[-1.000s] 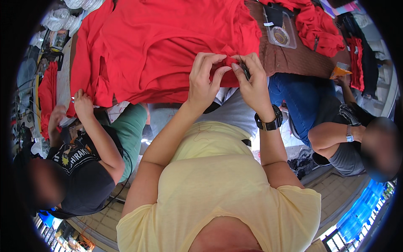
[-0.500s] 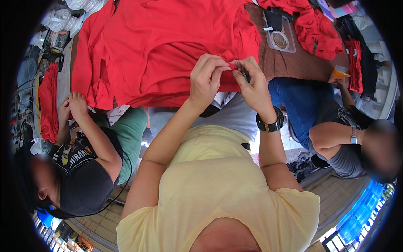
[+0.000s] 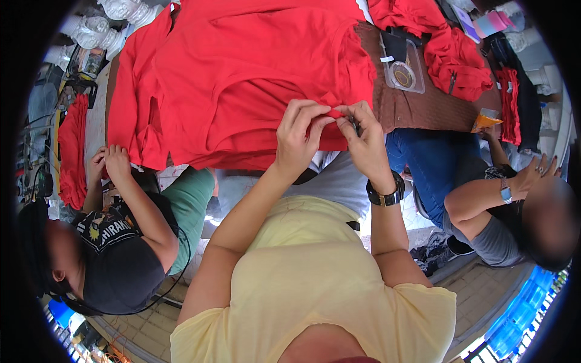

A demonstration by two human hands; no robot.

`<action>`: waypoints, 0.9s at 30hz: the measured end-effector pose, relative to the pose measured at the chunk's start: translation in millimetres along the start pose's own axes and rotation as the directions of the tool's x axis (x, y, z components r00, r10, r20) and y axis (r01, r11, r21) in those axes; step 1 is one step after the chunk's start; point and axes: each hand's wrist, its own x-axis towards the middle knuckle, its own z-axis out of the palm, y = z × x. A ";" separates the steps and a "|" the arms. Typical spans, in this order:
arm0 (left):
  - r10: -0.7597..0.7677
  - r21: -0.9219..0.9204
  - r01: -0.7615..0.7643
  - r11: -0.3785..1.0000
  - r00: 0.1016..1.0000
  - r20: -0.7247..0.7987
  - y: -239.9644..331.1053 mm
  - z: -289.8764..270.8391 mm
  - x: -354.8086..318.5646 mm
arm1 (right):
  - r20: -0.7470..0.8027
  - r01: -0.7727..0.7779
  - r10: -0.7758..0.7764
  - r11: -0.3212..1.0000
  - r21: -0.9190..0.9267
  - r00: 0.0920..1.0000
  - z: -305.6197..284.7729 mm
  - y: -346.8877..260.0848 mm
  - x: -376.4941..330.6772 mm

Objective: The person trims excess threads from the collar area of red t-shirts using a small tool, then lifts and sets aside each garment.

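A red garment (image 3: 266,54) with long sleeves lies spread over the table before me, its near edge hanging over the side. My left hand (image 3: 300,134) pinches a small fold at the garment's right part between thumb and fingertips. Close against it, my right hand (image 3: 365,138) is closed at the same fold, thumb and forefinger together. A small dark tool (image 3: 356,125) shows between the right fingers; its kind is mostly hidden by them. The fingertips of both hands nearly meet, and a bit of red cloth sticks up beyond them.
On the brown table cover (image 3: 417,112) to the right stands a clear plastic box (image 3: 413,76) with a roll inside. More red cloth (image 3: 454,60) lies past it, dark scissors on top. People sit at my left (image 3: 127,266) and right (image 3: 490,212). White ornate balusters (image 3: 91,31) line the far left.
My view has shifted slightly, so table and hands appear lower. Both hands stay pinched at the red fold. The person at right has raised a hand toward their head.
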 end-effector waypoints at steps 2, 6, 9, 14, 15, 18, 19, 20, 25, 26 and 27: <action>-0.043 0.012 0.043 0.999 0.999 -0.009 -1.9 0.5 1.8 | -0.009 -0.007 0.007 1.000 0.011 1.000 -1.0 2.5 3.9; 0.049 0.046 -0.050 0.998 0.998 0.025 -7.8 -0.8 4.0 | -0.003 -0.019 0.019 1.000 0.001 1.000 -1.5 3.2 3.0; -0.189 -0.119 0.197 0.973 0.979 0.077 -2.7 -5.2 7.8 | -0.018 -0.028 0.029 0.999 0.036 0.999 -1.1 7.7 3.2; -0.510 -0.491 0.527 0.694 0.841 0.181 -5.7 -10.7 2.0 | -0.038 -0.040 0.045 0.990 0.135 0.998 2.5 16.8 5.2; -0.528 -0.518 0.540 0.664 0.828 0.187 -4.0 -13.8 2.0 | -0.035 -0.044 0.049 0.991 0.127 0.998 1.9 16.2 5.5; -0.558 -0.570 0.587 0.575 0.791 0.252 -3.9 -28.4 -2.4 | -0.040 -0.051 0.056 0.991 0.124 0.998 2.9 16.3 4.9; -0.486 -0.400 0.546 0.736 0.838 0.250 -6.7 -35.4 -2.2 | -0.047 -0.052 0.058 0.991 0.126 0.997 3.4 16.6 4.8; -0.408 -0.213 0.466 0.859 0.874 0.265 -8.9 -42.0 -0.4 | -0.044 -0.052 0.057 0.993 0.109 0.997 3.1 16.3 5.0; -0.234 0.033 0.232 0.972 0.959 0.158 14.0 -31.4 23.7 | -0.017 -0.039 0.039 0.998 0.039 0.999 4.3 9.0 4.3; -0.176 0.041 0.171 0.984 0.965 0.196 5.1 -29.7 22.3 | -0.019 -0.030 0.031 0.999 0.038 0.999 4.6 8.8 4.5; -0.276 -0.039 0.291 0.956 0.936 0.217 1.4 -27.8 21.1 | -0.025 -0.022 0.023 0.999 0.037 0.999 4.5 9.3 4.7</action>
